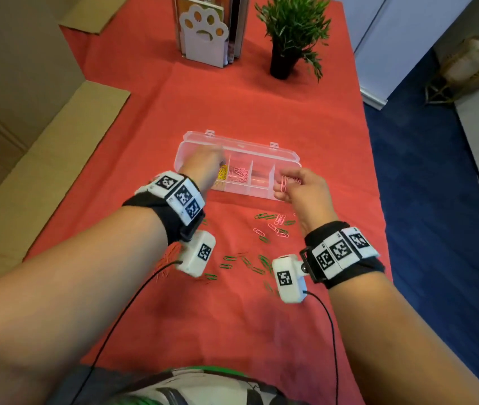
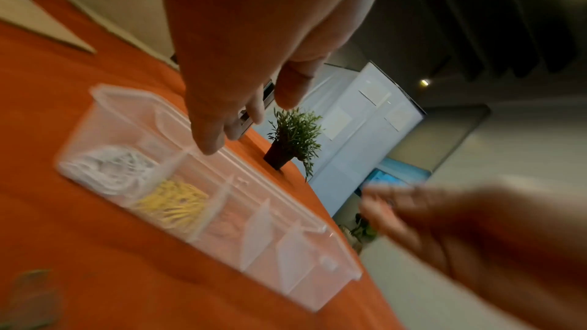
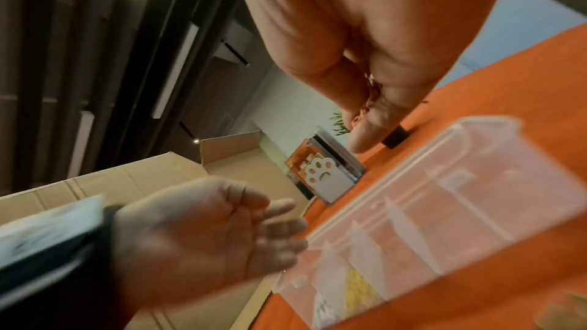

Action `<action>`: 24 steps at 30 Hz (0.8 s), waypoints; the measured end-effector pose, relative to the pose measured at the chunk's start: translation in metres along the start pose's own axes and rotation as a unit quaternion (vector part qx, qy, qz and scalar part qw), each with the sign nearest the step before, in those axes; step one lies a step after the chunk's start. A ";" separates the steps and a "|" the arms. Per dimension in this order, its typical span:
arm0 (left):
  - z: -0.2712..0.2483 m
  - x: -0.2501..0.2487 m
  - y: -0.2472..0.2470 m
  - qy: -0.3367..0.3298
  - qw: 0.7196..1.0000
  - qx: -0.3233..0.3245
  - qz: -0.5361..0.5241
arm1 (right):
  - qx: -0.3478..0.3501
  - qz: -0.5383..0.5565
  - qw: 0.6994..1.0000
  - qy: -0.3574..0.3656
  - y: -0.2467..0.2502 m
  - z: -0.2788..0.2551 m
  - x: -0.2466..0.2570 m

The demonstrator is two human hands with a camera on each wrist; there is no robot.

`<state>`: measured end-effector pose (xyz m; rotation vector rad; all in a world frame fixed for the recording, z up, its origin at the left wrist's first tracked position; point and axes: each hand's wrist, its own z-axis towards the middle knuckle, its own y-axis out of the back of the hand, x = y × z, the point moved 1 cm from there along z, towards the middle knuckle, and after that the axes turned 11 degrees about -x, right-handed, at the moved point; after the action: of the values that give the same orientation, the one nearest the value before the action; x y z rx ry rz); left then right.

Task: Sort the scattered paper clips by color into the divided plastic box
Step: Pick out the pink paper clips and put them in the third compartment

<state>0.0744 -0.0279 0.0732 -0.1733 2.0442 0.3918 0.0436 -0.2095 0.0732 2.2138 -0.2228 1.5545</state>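
— Where is the divided plastic box (image 1: 264, 159) seen?
— It is set on the red-covered bench (image 1: 261, 106), lid open at the far side. White clips (image 2: 111, 170) are held in its leftmost compartment, yellow clips (image 2: 173, 203) in the next, and pink clips (image 1: 238, 173) in the third.

— And how are the hands found?
— The left hand (image 1: 203, 168) is held over the left end of the box, fingers relaxed and spread, with nothing gripped. By the right hand (image 1: 305, 190), above the right end of the box, a few pink paper clips (image 1: 284, 182) are pinched between thumb and curled fingers.

— What is left loose?
— Green clips (image 1: 261, 263) and some pink ones (image 1: 279, 226) are scattered on the cloth near the person. A potted plant (image 1: 293, 33) and a paw-print holder (image 1: 203, 36) are placed at the far end.
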 end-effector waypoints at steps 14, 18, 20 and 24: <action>-0.018 0.085 0.033 -0.072 0.990 0.024 0.116 | 0.003 -0.140 0.987 0.078 -0.017 0.039 0.023; -0.028 0.084 0.006 -0.116 0.973 0.072 0.185 | -0.028 -0.211 0.974 0.074 0.033 0.031 -0.017; -0.033 0.083 -0.010 -0.146 0.957 0.088 0.234 | -0.037 -0.300 0.950 0.074 0.058 0.027 -0.037; -0.041 0.084 -0.039 -0.227 0.900 0.118 0.353 | -0.039 -0.414 0.907 0.058 0.090 0.013 -0.066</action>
<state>0.0105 -0.0753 0.0098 0.7679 1.6073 0.5563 -0.0015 -0.3029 0.0309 1.7613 0.6102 1.1398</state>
